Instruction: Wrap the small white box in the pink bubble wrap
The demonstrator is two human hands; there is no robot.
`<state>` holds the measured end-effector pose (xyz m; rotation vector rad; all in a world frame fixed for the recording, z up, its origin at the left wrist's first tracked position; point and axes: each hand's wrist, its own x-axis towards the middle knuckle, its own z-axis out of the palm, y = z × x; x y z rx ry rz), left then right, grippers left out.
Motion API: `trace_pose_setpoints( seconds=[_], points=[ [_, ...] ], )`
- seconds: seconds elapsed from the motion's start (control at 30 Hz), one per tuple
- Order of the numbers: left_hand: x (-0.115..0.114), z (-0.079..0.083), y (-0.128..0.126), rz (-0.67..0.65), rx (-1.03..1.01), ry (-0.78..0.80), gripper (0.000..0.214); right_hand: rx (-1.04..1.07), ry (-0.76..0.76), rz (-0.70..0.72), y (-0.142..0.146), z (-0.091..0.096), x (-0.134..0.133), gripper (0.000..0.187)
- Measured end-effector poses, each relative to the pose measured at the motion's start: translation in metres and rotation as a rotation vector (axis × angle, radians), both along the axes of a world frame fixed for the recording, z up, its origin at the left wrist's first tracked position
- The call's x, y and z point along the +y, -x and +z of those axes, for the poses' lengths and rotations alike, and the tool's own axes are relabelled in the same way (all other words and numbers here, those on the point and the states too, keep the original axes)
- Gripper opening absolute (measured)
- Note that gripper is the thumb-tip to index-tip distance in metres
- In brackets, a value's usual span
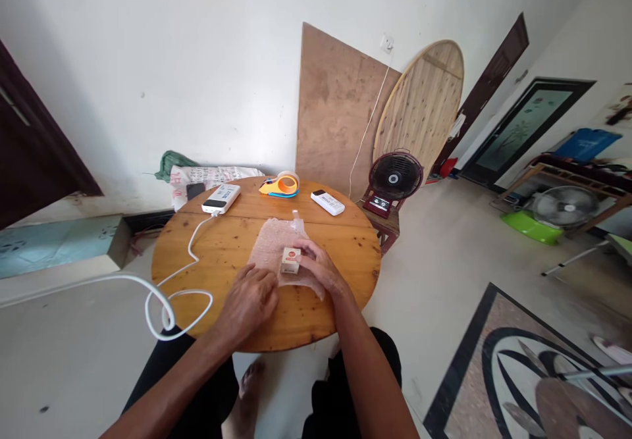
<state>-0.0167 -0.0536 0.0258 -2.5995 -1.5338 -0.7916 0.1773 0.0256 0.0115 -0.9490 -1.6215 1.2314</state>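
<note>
A small white box with a red round mark (290, 260) stands on a sheet of bubble wrap (274, 241) spread on the round wooden table (222, 241). My right hand (318, 268) is closed around the box from its right side. My left hand (249, 297) rests with curled fingers on the near left edge of the bubble wrap, pressing it to the table.
Farther back on the table lie a white power bank (221, 198) with a white cable (170, 294), an orange tape dispenser (280, 185) and a white remote (327, 203). A small fan (394, 179), a board and a round wooden tabletop stand by the wall.
</note>
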Motion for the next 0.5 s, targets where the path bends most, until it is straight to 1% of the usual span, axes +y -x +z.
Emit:
trace_pose_setpoints(
  seconds=[0.07,0.1,0.17,0.23,0.3,0.4,0.5],
  points=[
    [0.007,0.006,-0.002,0.032,-0.072,-0.001,0.015,0.085,0.018,-0.052,-0.003,0.002,0.001,0.041],
    [0.011,0.010,-0.003,0.047,-0.100,-0.002,0.015,0.133,0.038,-0.070,-0.005,0.003,0.001,0.043],
    [0.022,0.016,-0.006,0.080,-0.136,0.004,0.015,0.217,0.082,-0.081,-0.010,0.005,0.002,0.051],
    [0.034,0.021,-0.010,0.130,-0.147,0.036,0.016,0.264,0.090,-0.070,-0.014,0.007,0.002,0.054],
    [0.046,0.023,-0.013,0.191,-0.155,0.094,0.018,0.264,0.067,-0.038,-0.017,0.010,0.000,0.052],
    [0.062,0.024,-0.015,0.259,-0.173,0.181,0.020,0.200,0.070,-0.003,-0.018,0.012,-0.002,0.047],
    [0.071,0.021,-0.014,0.275,-0.217,0.274,0.020,0.115,0.085,-0.035,-0.016,0.011,-0.002,0.043]
  ],
)
